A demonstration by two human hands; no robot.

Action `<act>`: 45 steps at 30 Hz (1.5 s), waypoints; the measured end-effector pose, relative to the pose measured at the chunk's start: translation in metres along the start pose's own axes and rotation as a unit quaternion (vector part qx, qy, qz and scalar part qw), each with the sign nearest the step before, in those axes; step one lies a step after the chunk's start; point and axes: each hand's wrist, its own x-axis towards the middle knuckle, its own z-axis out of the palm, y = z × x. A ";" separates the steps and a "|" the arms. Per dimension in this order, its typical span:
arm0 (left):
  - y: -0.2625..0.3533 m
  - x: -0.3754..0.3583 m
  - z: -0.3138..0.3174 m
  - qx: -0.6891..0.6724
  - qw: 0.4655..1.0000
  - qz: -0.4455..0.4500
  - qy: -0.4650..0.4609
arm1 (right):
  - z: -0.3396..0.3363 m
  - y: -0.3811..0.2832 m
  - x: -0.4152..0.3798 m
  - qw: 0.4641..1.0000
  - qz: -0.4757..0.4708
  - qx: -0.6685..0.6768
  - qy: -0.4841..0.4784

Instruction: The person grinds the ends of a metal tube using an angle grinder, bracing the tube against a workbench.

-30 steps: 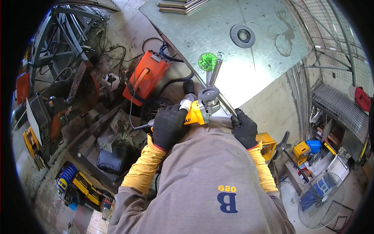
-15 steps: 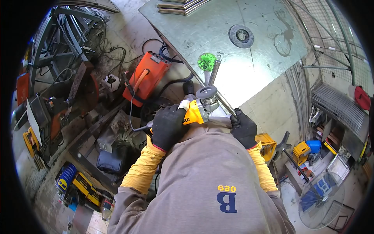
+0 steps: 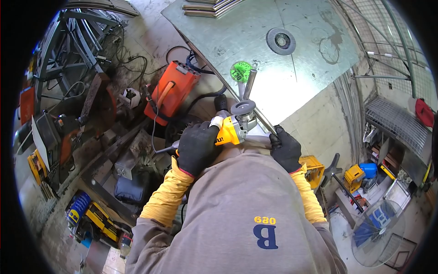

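Note:
My left hand (image 3: 198,148), in a black glove, is closed around the body of a yellow angle grinder (image 3: 229,131). The grinder's grey disc (image 3: 242,108) faces up, beside a shiny metal tube (image 3: 262,119). Gripping the near end of that tube is my right hand (image 3: 286,150), also gloved in black. A second short length of tube (image 3: 249,84) rises at an angle behind the disc, over the table edge; its joint with the first is partly hidden. Near it on the metal-topped table (image 3: 210,41) lies a green round disc (image 3: 241,71).
A grey flap disc (image 3: 280,41) and several bent metal tubes (image 3: 212,8) lie on the table. An orange machine (image 3: 171,93) with cables stands left of it. At the lower right are a yellow stool (image 3: 311,171) and a fan (image 3: 378,233).
Almost nothing differs. The view has shifted very slightly; both hands keep their hold on the grinder and the tube.

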 end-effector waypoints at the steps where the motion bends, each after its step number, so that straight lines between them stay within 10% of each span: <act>1: -0.002 -0.001 0.001 0.007 1.000 0.005 -0.003 | 0.000 0.000 0.000 1.000 -0.001 0.000 -0.001; 26: -0.005 -0.006 0.006 -0.022 1.000 -0.016 0.003 | -0.014 0.021 0.017 0.987 0.065 0.088 -0.121; 35: -0.020 -0.037 0.014 -0.073 0.981 -0.167 0.073 | -0.008 0.030 0.026 0.993 -0.042 0.040 -0.104; 45: -0.027 -0.038 0.024 -0.058 0.995 -0.071 0.033 | -0.002 0.042 0.025 0.992 -0.064 0.031 -0.104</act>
